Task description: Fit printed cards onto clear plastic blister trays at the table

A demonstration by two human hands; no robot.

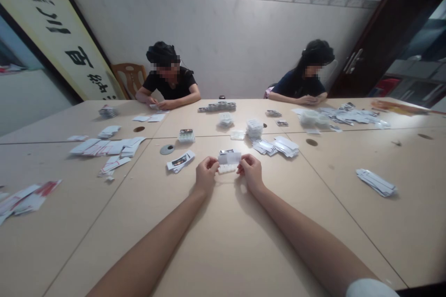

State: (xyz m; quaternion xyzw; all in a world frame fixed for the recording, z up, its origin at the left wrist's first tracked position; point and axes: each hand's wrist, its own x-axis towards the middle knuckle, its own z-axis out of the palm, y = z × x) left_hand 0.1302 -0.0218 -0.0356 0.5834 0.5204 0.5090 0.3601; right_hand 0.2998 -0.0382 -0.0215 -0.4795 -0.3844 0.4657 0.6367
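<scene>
1. At the far left edge of the big pale table (223, 241) lies a loose heap of red-and-white cards (24, 197).
2. A bit further in and further back is a wide spread of white cards (104, 147). A small stack of cards (108, 111) sits behind it.
3. Next comes a grey round disc (167, 149), flat on the table. Just beside it lies a printed card (180, 161) with a dark picture on it.
4. The left hand (206, 174) is near the middle of the table. Its fingers are curled in and pinch the left end of a small white card (230, 158).
5. The white card is held up between the two hands. A small clear plastic case (226, 168) sits right under it, close to the table top. I cannot tell if the case touches the table.
6. The right hand (250, 171) is closed too. Its fingertips pinch the right end of the same card.
7. Behind the right hand stands a stack of clear cases (254, 128), and next to it lies a pile of white sleeves (280, 146).
8. Far off to the right, all alone, lies a bundle of white cards (376, 182).
9. Two other people sit across the table: a person in a black shirt (170, 84) on the left and a person in a dark blue top (301, 86) on the right. Both have their hands on the table, well apart from the two hands in front.
</scene>
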